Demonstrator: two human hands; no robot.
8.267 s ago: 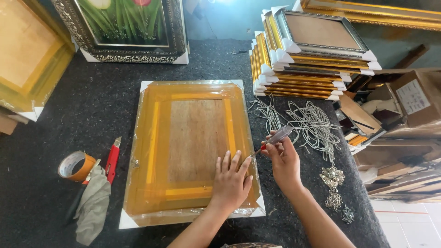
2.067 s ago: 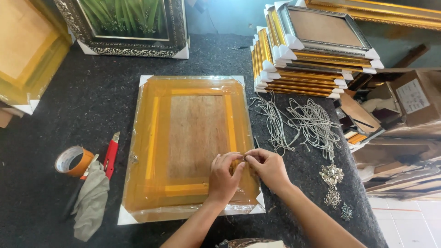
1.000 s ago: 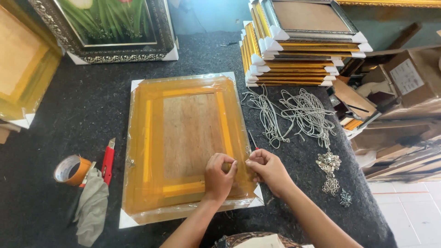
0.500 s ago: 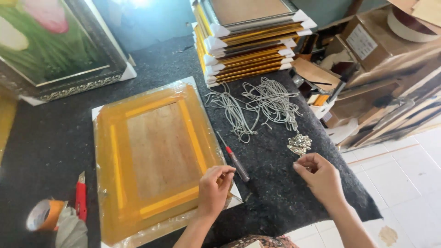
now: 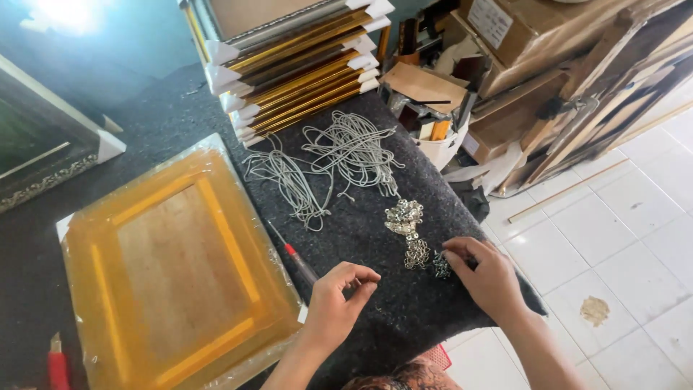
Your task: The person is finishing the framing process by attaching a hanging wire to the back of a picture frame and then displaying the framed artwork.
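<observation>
A gold picture frame (image 5: pixel 173 267) wrapped in clear film lies face down on the dark felt table (image 5: pixel 390 303). My left hand (image 5: pixel 338 303) hovers just right of the frame's corner, fingers curled, near a red-handled screwdriver (image 5: pixel 297 258) lying on the felt. My right hand (image 5: pixel 487 278) reaches to the table's right edge, its fingertips pinching at a small pile of metal hangers (image 5: pixel 417 251). What it holds, if anything, is too small to tell. More metal hardware (image 5: pixel 404 215) lies just beyond.
Bundles of grey cord (image 5: pixel 325 162) lie behind the hardware. A stack of gold frames (image 5: pixel 296 61) with white corner guards stands at the back. Cardboard boxes and wood strips (image 5: pixel 563 79) crowd the right over a white tiled floor (image 5: pixel 621 253). A red cutter (image 5: pixel 58 365) lies at bottom left.
The view has swung right. The screwdriver held earlier now lies on the felt. My right hand has moved from the frame's corner to the pile of metal hangers.
</observation>
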